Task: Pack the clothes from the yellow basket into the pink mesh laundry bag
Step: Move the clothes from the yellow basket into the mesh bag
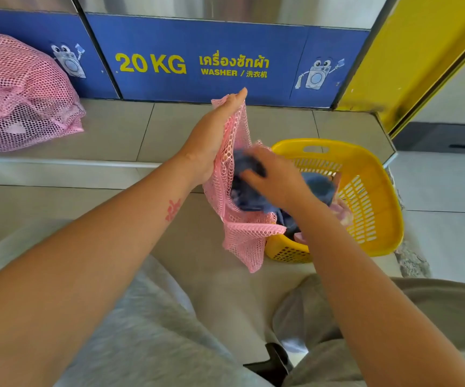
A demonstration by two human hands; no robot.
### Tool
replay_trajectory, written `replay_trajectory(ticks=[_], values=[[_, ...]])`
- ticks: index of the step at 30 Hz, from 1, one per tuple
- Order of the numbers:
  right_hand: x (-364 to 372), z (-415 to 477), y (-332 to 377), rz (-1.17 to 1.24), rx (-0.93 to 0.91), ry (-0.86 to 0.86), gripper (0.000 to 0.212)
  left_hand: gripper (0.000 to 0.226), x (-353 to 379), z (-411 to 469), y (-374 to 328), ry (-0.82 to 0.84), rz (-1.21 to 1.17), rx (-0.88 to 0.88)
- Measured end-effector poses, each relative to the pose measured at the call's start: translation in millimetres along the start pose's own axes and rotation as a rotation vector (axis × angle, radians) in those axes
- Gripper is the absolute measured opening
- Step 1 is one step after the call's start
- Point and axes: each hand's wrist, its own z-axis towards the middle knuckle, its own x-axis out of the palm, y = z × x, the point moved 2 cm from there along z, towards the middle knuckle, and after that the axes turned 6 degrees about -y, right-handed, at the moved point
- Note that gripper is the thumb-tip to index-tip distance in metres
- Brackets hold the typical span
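Note:
My left hand grips the rim of a pink mesh laundry bag and holds its mouth up and open. My right hand is closed on a dark blue garment and has it inside the bag's mouth; this hand is blurred. The bag hangs over the left side of the yellow basket, which stands on the tiled floor. More blue cloth and some pink cloth lie in the basket, partly hidden by my right forearm.
A second, stuffed pink mesh bag rests on the raised tiled step at far left. Blue washer panels marked 20 KG stand behind the step. A yellow door frame rises at right. My knees in grey trousers fill the foreground.

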Motion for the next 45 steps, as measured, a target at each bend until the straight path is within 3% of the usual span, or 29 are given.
replay_trajectory(ticks=[2,6,8,12,14,16,19,22,24,27,30,34,35,36,38,39,42,45], values=[[12,-7,-8,0.004,0.021,0.189,0.03,0.079,-3,-1,-1,-0.026,0.052,0.034],[2,-6,-35,0.025,0.218,-0.079,0.032,0.077,-4,-1,-3,-0.051,0.055,0.053],[2,-1,-54,-0.039,0.36,-0.06,0.046,0.075,-3,1,-3,-0.05,0.051,0.062],[19,-6,-81,-0.04,0.488,0.147,0.093,0.078,0,2,-1,-0.038,0.062,0.06],[30,-14,-97,0.045,0.627,0.177,0.1,0.079,-1,4,-1,-0.061,0.065,0.054],[36,-22,-105,0.199,0.716,0.232,0.087,0.079,-3,6,1,-0.075,0.073,0.047],[33,-28,-108,0.201,0.605,0.205,0.054,0.079,-5,8,2,-0.072,0.102,0.037],[9,-18,-97,-0.013,0.496,-0.14,0.029,0.08,-5,8,1,-0.076,0.096,0.031],[-11,-3,-73,-0.071,0.447,-0.337,0.023,0.081,-5,8,0,-0.075,0.094,0.037],[-35,18,-28,-0.058,0.191,-0.505,0.022,0.083,-3,7,-3,-0.073,0.084,0.038],[-30,28,3,0.118,0.065,-0.381,0.023,0.083,-2,4,-7,-0.062,0.028,0.037],[11,17,5,0.098,0.035,0.384,0.027,0.075,-7,1,-12,-0.1,0.065,0.082],[17,12,1,0.096,0.04,0.417,0.028,0.074,-7,0,-12,-0.104,0.084,0.087],[18,7,-4,0.122,0.057,0.329,0.029,0.074,-8,-1,-11,-0.103,0.104,0.088],[17,1,-18,0.073,0.108,-0.008,0.037,0.077,-6,-3,-11,-0.08,0.152,0.092],[18,-1,-27,-0.012,0.165,-0.092,0.047,0.078,-6,-4,-10,-0.067,0.175,0.093],[24,-6,-54,-0.115,0.413,0.048,0.091,0.071,-3,-5,-9,-0.061,0.195,0.104],[31,-6,-64,-0.111,0.434,0.107,0.102,0.068,-1,-3,-8,-0.08,0.185,0.095]])
